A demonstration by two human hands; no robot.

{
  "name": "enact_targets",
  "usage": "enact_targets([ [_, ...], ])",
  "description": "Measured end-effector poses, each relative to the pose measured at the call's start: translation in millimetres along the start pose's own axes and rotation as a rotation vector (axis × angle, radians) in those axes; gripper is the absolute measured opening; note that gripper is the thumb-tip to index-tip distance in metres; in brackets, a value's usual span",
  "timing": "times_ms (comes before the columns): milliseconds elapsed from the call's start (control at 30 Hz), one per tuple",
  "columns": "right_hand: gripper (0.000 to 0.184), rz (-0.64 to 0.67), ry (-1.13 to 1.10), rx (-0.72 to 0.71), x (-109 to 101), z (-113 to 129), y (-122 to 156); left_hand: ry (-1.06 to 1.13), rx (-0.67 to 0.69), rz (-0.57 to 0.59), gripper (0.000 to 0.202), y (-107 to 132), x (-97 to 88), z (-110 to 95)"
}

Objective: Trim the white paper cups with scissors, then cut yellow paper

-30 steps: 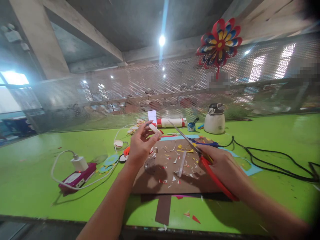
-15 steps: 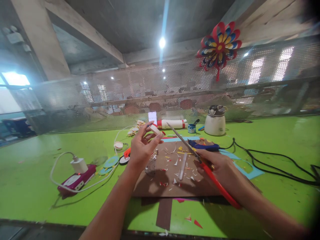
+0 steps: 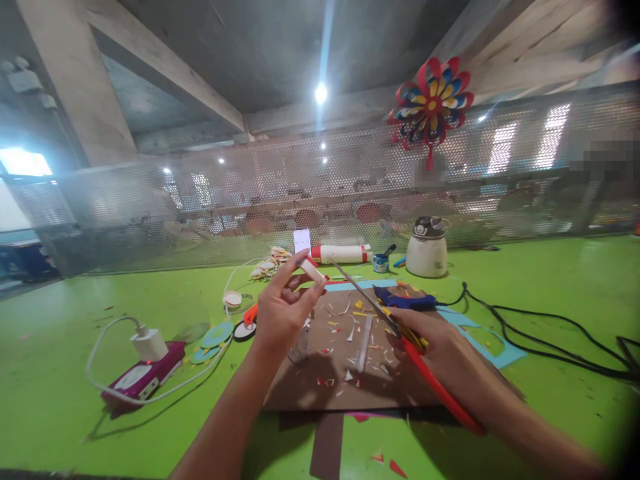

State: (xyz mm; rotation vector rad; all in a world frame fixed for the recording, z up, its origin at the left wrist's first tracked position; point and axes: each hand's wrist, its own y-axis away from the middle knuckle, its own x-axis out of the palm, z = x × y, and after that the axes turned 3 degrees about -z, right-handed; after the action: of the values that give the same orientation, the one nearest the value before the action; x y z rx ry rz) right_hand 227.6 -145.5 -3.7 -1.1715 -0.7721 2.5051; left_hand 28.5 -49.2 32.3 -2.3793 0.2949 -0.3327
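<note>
My left hand (image 3: 283,310) pinches a small white strip with red ends (image 3: 312,269), probably paper, between thumb and fingers. My right hand (image 3: 440,343) is closed around a pair of scissors (image 3: 413,353) with red handles. Their long blades point up and to the left, the tip close to the right end of the strip; whether they touch I cannot tell. Below both hands lies a brown board (image 3: 295,393) scattered with paper scraps and a clear glue stick (image 3: 365,343). A blue glue gun (image 3: 407,299) rests at the board's far right edge.
A purple power strip (image 3: 145,377) with a white charger (image 3: 149,343) sits at left. Behind stand a lit phone (image 3: 302,241), a white-and-red roll (image 3: 343,254), a small blue jar (image 3: 381,263) and a white kettle-like pot (image 3: 427,257). Black cord (image 3: 545,340) runs right.
The view has shifted slightly, so the table appears a little lower. The strip in my left hand has turned slightly. Both hands keep their hold.
</note>
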Motion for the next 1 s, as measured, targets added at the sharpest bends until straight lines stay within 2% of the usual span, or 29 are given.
enact_targets([
  [400,0.03,-0.014,0.034,0.042,1.6,-5.3,-0.5,-0.033,-0.099,-0.019,0.05,2.1,1.9,-6.2],
  [633,0.023,0.038,0.031,0.142,-0.5,-3.8,-3.1,0.147,-0.177,-0.025,0.045,3.1,0.3,-8.2],
  [867,0.015,0.056,0.033,0.117,5.0,-3.2,-2.7,0.299,-0.258,-0.065,0.033,0.0,-3.3,-4.9],
  [1000,0.017,0.063,0.051,0.095,5.9,-2.5,-0.6,0.355,-0.265,-0.087,0.032,-2.1,-3.3,-5.6],
])
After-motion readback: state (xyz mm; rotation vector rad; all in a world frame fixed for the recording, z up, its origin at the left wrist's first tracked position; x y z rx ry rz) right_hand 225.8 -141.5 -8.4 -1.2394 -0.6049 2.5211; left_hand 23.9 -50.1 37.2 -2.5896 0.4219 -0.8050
